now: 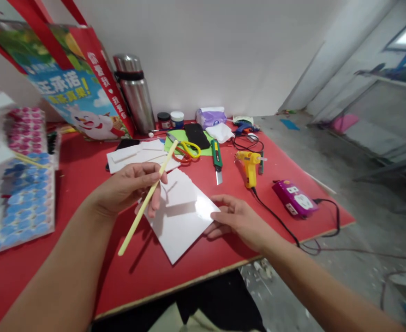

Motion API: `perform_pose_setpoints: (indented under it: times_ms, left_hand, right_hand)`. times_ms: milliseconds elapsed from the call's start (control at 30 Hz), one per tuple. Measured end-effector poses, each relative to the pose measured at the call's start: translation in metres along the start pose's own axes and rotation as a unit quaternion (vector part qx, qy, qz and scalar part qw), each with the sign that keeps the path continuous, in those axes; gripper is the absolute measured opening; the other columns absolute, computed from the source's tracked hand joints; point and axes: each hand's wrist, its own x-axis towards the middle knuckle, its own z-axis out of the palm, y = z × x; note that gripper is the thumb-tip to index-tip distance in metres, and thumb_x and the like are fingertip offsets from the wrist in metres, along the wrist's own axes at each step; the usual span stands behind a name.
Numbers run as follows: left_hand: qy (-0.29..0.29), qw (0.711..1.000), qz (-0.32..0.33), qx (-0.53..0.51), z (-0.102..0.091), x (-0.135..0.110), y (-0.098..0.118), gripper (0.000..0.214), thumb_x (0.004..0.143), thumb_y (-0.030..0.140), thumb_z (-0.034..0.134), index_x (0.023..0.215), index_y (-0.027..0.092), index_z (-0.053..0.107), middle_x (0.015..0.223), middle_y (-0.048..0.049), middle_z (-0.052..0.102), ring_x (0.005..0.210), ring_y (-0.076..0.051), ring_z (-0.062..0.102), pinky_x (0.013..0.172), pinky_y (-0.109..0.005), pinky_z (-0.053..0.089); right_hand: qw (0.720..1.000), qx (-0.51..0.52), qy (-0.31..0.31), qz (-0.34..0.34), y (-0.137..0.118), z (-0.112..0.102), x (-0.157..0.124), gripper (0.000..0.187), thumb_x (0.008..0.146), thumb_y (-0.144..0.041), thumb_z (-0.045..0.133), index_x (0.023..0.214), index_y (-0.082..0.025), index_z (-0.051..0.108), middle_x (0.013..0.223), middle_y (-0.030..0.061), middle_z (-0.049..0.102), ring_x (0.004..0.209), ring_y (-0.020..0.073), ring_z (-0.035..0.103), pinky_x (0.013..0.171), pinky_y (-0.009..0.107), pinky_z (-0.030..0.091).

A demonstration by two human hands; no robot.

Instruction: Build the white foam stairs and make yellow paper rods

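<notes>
My left hand (137, 184) pinches a long, pale yellow glue stick (144, 207) between thumb and fingers, tilted across the palm. Its lower fingers hang over the left side of a white foam board (185, 221); whether they touch it I cannot tell. At the board's right corner, my right hand (230, 219) grips the edge, thumb on top and fingers partly hidden beneath. Beyond the board are a green utility knife (216, 154) with its blade out and scissors (191, 150) with yellow and red handles. A yellow glue gun (250, 167) lies to the right.
A purple box (295, 198) with cables sits near the table's right edge. At the back stand a steel thermos (135, 99), small jars (177, 120) and a tissue pack (211, 117). A printed bag (81, 92) and a white model with blue discs (26, 203) occupy the left.
</notes>
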Motion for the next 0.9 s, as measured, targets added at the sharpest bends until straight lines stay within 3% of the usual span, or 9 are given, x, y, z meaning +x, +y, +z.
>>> perform_pose_setpoints:
  times_ms: [100,233,333,400,467,533,633,767,900]
  left_hand:
    - [0.062,0.998,0.022,0.004,0.004,0.000,0.007,0.025,0.088,0.039,0.072,0.092,0.015,0.065,0.061,-0.0082,0.074,0.043,-0.021,0.068,0.032,-0.018,0.044]
    - [0.117,0.991,0.005,0.057,0.024,-0.010,0.024,0.026,0.085,0.039,0.074,0.092,0.016,0.065,0.062,-0.0085,0.074,0.041,-0.021,0.067,0.027,-0.016,0.036]
    - [0.114,0.986,-0.033,0.116,0.038,-0.022,0.028,0.034,0.087,0.044,0.072,0.107,0.018,0.064,0.063,-0.0087,0.074,0.041,-0.022,0.066,0.030,-0.019,0.038]
    - [0.139,0.977,-0.051,0.155,0.042,-0.030,0.026,0.044,0.086,0.047,0.073,0.118,0.019,0.062,0.060,-0.0068,0.073,0.039,-0.021,0.064,0.033,-0.019,0.037]
    - [0.179,0.963,-0.046,0.195,0.043,-0.039,0.021,0.051,0.084,0.049,0.074,0.123,0.020,0.061,0.053,-0.0034,0.069,0.036,-0.017,0.057,0.034,-0.018,0.032]
    - [0.209,0.948,-0.037,0.239,0.043,-0.050,0.016,0.051,0.084,0.051,0.073,0.123,0.020,0.062,0.049,-0.0011,0.065,0.038,-0.015,0.053,0.036,-0.018,0.031]
    - [0.225,0.927,-0.035,0.297,0.050,-0.068,0.006,0.046,0.085,0.052,0.071,0.118,0.022,0.067,0.053,-0.0021,0.067,0.047,-0.016,0.057,0.044,-0.021,0.038]
    - [0.193,0.926,-0.122,0.301,0.071,-0.083,-0.010,0.042,0.087,0.054,0.069,0.113,0.021,0.070,0.061,-0.0035,0.069,0.054,-0.017,0.058,0.050,-0.023,0.040]
    - [0.155,0.937,-0.213,0.227,0.087,-0.079,-0.020,0.050,0.093,0.060,0.058,0.121,0.020,0.066,0.057,-0.0037,0.067,0.048,-0.015,0.052,0.047,-0.022,0.031]
  right_hand:
    - [0.999,0.052,0.003,-0.001,0.006,0.014,0.006,0.038,0.080,-0.015,0.073,0.113,-0.015,0.054,0.070,0.0049,0.075,0.065,0.0213,0.078,0.067,0.032,0.067]
    - [0.997,0.080,-0.006,-0.005,0.011,0.029,0.014,0.041,0.078,-0.020,0.078,0.113,-0.015,0.055,0.077,0.0068,0.077,0.069,0.0205,0.078,0.072,0.033,0.067]
    - [0.999,0.023,-0.032,-0.013,0.012,0.032,0.013,0.052,0.082,-0.018,0.074,0.128,-0.016,0.050,0.080,0.0026,0.074,0.072,0.0198,0.078,0.073,0.034,0.065]
    - [0.994,-0.092,-0.047,-0.033,0.009,0.029,0.011,0.058,0.087,-0.021,0.069,0.139,-0.016,0.045,0.078,-0.0005,0.070,0.064,0.0191,0.074,0.063,0.033,0.062]
    - [0.959,-0.270,-0.023,-0.085,0.005,0.024,0.007,0.061,0.089,-0.030,0.070,0.143,-0.015,0.047,0.076,-0.0003,0.069,0.060,0.0193,0.070,0.057,0.031,0.054]
    - [0.890,-0.433,0.019,-0.143,0.000,0.020,0.005,0.068,0.086,-0.039,0.076,0.143,-0.013,0.051,0.078,0.0029,0.071,0.067,0.0215,0.069,0.058,0.030,0.047]
    - [0.814,-0.547,0.038,-0.189,-0.004,0.016,0.004,0.080,0.080,-0.050,0.082,0.142,-0.011,0.053,0.083,0.0068,0.074,0.076,0.0243,0.069,0.059,0.029,0.038]
    - [0.779,-0.587,0.018,-0.218,-0.004,0.017,0.007,0.072,0.077,-0.053,0.084,0.135,-0.019,0.058,0.091,0.0074,0.075,0.081,0.0250,0.070,0.060,0.028,0.035]
    - [0.784,-0.575,0.009,-0.233,-0.006,0.017,0.010,0.068,0.076,-0.050,0.086,0.131,-0.020,0.060,0.085,0.0045,0.074,0.074,0.0225,0.067,0.059,0.027,0.033]
